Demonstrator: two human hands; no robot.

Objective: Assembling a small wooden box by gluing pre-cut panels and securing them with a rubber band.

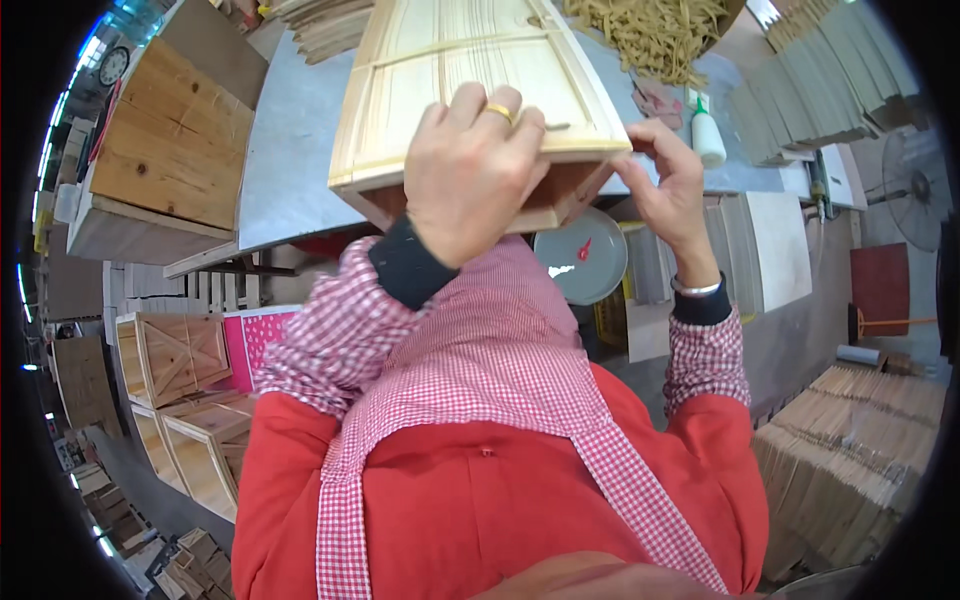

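Pale pine wooden box [470, 95] lies on the grey desk [285, 160], its near end overhanging the desk edge toward me and its long axis running away from my chest. I note the left hand [470, 175] is laid squarely over the near end wall, fingers [500, 110] curled down over the top board and closed against it. The right hand [670, 180] sits at the box's right near corner, just beside the left; its fingers are pinched together at the edge, but whether they grip a small part I cannot tell. A white glue bottle [708, 135] stands near the right hand.
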